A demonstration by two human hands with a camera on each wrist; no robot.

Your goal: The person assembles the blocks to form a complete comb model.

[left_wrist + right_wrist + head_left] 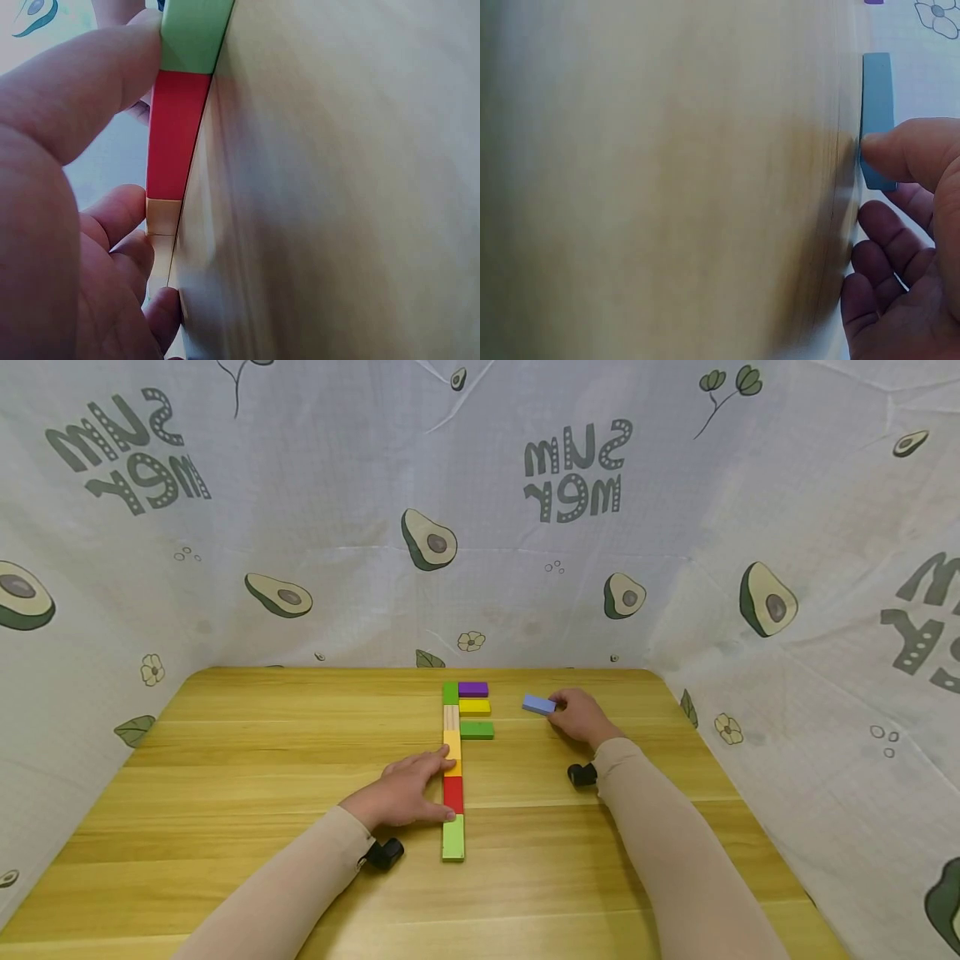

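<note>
A light blue block [537, 704] lies at the right, its near end pinched between thumb and fingers of my right hand [581, 717]. In the right wrist view the thumb presses on the side of this blue block [878, 94]. A column of flat blocks runs away from me: light green [453, 841], red block [453, 795], orange blocks [452, 743], plain wood pieces [451, 717] and a green block [451, 692]. Along its left edge my left hand [405, 789] rests with spread, fairly straight fingers, the thumb touching near the red and light green joint, fingertips on the orange blocks.
To the right of the column's far part, purple [473, 690], yellow [474, 707] and green blocks [477, 731] stick out sideways, gaps between them. The wooden table [247, 793] ends at a printed cloth [337, 527] behind and at both sides.
</note>
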